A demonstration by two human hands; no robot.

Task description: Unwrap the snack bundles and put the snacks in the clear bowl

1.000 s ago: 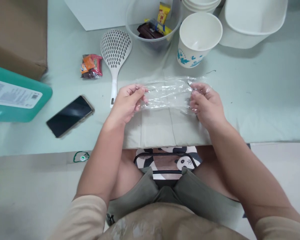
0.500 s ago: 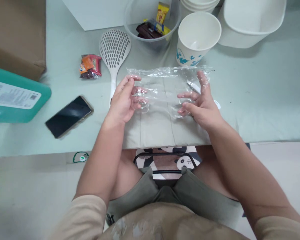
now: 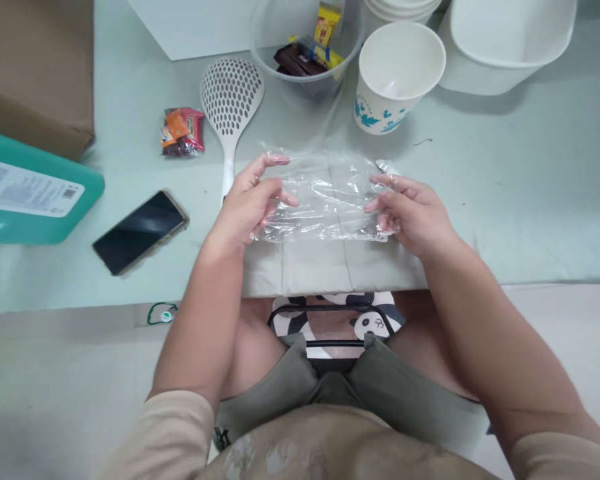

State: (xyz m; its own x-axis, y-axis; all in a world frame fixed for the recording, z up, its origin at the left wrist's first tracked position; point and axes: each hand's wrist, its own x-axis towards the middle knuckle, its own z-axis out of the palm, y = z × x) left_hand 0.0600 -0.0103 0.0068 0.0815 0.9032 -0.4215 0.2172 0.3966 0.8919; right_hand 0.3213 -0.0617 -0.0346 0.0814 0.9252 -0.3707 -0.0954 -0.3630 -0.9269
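A clear, crinkled plastic bag (image 3: 325, 200) stretches between my two hands above the front of the table. My left hand (image 3: 255, 197) is at its left end, fingers spread and partly behind or inside the film. At the right end, my right hand (image 3: 407, 207) has its thumb and fingers bent toward each other on the film. A white slotted ladle (image 3: 231, 97) lies just beyond my left hand. Beyond the bag stands a paper cup (image 3: 397, 73) with blue leaves. A small white and silver object (image 3: 387, 167) lies partly hidden behind my right hand.
Wrapped snacks (image 3: 183, 132) and a phone (image 3: 140, 232) lie at left, near a green container (image 3: 40, 193) and a cardboard box (image 3: 35, 73). At the back are a clear bowl (image 3: 305, 67) holding snacks and a white tub (image 3: 505, 67). The table edge (image 3: 320, 293) runs before my lap.
The bag has come nearer and lower, and its film now spreads wider between my hands. The fingers of my right hand have drawn in from a wide spread; my left hand has shifted slightly.
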